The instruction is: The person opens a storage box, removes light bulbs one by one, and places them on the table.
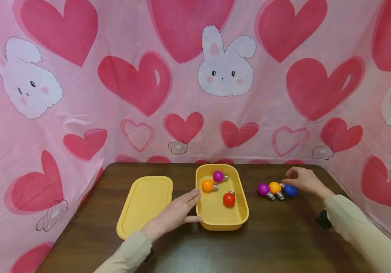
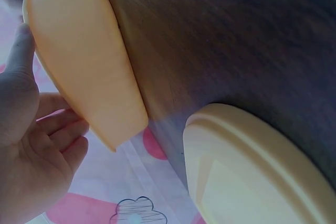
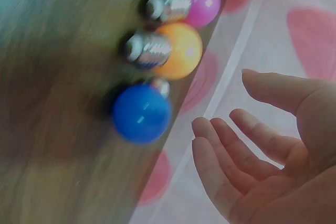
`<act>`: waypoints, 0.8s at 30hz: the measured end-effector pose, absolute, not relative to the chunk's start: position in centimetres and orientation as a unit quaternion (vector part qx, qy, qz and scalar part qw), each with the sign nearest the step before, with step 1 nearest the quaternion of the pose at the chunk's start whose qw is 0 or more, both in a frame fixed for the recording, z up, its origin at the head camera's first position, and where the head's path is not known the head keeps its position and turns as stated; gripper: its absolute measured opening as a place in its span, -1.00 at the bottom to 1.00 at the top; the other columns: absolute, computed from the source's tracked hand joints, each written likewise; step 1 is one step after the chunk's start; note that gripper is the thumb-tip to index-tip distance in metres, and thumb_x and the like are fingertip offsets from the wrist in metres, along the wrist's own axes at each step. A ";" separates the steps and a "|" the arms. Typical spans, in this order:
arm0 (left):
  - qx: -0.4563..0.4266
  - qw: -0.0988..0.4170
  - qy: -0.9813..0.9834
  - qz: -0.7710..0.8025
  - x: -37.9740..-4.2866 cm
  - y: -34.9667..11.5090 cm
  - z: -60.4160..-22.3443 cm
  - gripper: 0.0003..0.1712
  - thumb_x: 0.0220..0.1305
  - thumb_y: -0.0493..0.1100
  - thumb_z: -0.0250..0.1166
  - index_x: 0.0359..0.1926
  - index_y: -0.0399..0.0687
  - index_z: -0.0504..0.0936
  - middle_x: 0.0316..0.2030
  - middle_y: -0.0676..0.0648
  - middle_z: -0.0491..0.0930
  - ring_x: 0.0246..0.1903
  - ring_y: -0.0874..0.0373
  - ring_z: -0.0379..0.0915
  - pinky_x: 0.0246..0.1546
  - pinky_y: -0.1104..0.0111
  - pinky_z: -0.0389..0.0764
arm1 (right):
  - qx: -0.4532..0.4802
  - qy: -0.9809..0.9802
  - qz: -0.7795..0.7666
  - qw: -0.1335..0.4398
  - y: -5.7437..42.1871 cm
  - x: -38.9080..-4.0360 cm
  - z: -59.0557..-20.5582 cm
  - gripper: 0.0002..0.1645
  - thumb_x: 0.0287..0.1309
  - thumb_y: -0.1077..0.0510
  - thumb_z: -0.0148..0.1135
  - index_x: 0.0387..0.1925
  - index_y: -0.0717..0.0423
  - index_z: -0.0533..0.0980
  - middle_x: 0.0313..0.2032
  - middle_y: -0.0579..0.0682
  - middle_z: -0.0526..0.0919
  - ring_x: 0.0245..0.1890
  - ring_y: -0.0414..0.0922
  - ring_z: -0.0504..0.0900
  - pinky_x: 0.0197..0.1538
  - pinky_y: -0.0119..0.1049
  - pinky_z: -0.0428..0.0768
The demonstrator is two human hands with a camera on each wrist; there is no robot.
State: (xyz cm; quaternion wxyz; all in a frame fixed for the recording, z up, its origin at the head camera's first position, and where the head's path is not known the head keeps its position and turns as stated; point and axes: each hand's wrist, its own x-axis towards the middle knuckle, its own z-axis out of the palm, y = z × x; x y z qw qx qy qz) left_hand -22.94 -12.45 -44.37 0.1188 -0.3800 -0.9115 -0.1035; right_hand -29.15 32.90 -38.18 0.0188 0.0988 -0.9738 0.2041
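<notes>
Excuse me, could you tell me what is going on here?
A person's left hand touches the left side of a box, which holds three bulbs. The right hand, holding nothing, hovers by a blue bulb, which lies on the table with a purple bulb and an orange bulb. A lid lies left of the box.

Head camera: worn high, set well back, facing forward and down over the table to the patterned cloth behind. Left wrist camera: close in, turned askew, facing the outer wall of the yellow box, with part of the lid; the head view shares both. Right wrist camera: near, likewise askew, facing three bulbs, also within the head view. Table and cloth appear in all three.
</notes>
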 end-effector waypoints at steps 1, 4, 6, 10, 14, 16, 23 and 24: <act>-0.380 0.120 -0.911 -0.103 -23.0 -12.4 -44.4 -0.05 0.17 0.30 0.30 0.40 -0.22 0.37 0.39 -0.23 0.38 0.35 -0.05 0.40 0.28 0.16 0.53 | 0.106 -0.973 0.204 0.019 32.4 -29.2 -38.1 -0.56 0.14 0.00 0.39 -0.20 0.32 0.56 -0.23 0.26 0.70 -0.26 0.10 0.63 -0.05 0.15 0.65; -0.382 0.118 -0.911 -0.102 -23.0 -12.4 -44.3 -0.05 0.17 0.29 0.31 0.40 -0.23 0.37 0.39 -0.23 0.38 0.36 -0.06 0.40 0.29 0.16 0.52 | 0.126 -0.971 0.205 0.014 31.0 -29.2 -37.8 -0.57 0.15 0.00 0.40 -0.19 0.31 0.57 -0.22 0.23 0.70 -0.25 0.08 0.63 -0.04 0.14 0.66; -0.382 0.117 -0.911 -0.103 -22.9 -12.4 -44.3 -0.05 0.17 0.29 0.31 0.40 -0.23 0.37 0.40 -0.23 0.38 0.36 -0.06 0.39 0.29 0.16 0.52 | 0.137 -0.968 0.208 0.010 30.0 -29.2 -37.6 -0.56 0.15 -0.01 0.40 -0.17 0.31 0.57 -0.21 0.22 0.71 -0.22 0.08 0.65 -0.02 0.13 0.66; -0.380 0.117 -0.912 -0.102 -22.9 -12.4 -44.2 -0.05 0.17 0.30 0.31 0.40 -0.22 0.36 0.40 -0.22 0.37 0.36 -0.05 0.39 0.29 0.16 0.52 | 0.162 -0.963 0.217 0.007 28.2 -29.2 -37.3 -0.56 0.15 -0.01 0.39 -0.15 0.30 0.57 -0.20 0.20 0.72 -0.18 0.08 0.67 0.00 0.09 0.67; -0.384 0.126 -0.909 -0.100 -23.0 -12.5 -44.3 -0.06 0.17 0.29 0.32 0.39 -0.24 0.38 0.39 -0.23 0.39 0.35 -0.06 0.41 0.28 0.16 0.53 | 0.186 -0.957 0.223 0.006 26.7 -29.3 -37.2 -0.58 0.13 0.00 0.41 -0.16 0.26 0.57 -0.23 0.15 0.73 -0.22 -0.01 0.67 -0.06 -0.05 0.71; -0.385 0.129 -0.908 -0.099 -23.0 -12.5 -44.3 -0.06 0.17 0.28 0.32 0.38 -0.25 0.39 0.38 -0.24 0.40 0.34 -0.06 0.41 0.28 0.16 0.53 | 0.197 -0.954 0.228 0.002 26.0 -29.2 -37.1 -0.59 0.13 0.00 0.42 -0.16 0.24 0.57 -0.22 0.15 0.73 -0.23 -0.05 0.67 -0.09 -0.09 0.72; -0.387 0.130 -0.907 -0.101 -22.9 -12.5 -44.2 -0.07 0.18 0.28 0.31 0.37 -0.26 0.40 0.37 -0.25 0.41 0.34 -0.07 0.42 0.27 0.15 0.54 | 0.227 -0.945 0.235 -0.009 23.0 -28.7 -36.7 -0.64 0.12 0.05 0.43 -0.16 0.21 0.56 -0.20 0.17 0.74 -0.18 0.01 0.71 -0.05 -0.05 0.73; -0.387 0.129 -0.907 -0.101 -22.9 -12.5 -44.2 -0.07 0.18 0.28 0.32 0.37 -0.25 0.40 0.37 -0.24 0.40 0.34 -0.07 0.42 0.27 0.16 0.54 | 0.236 -0.943 0.235 -0.010 22.6 -28.7 -36.7 -0.63 0.13 0.06 0.42 -0.15 0.23 0.56 -0.19 0.18 0.74 -0.18 0.03 0.71 -0.04 -0.02 0.72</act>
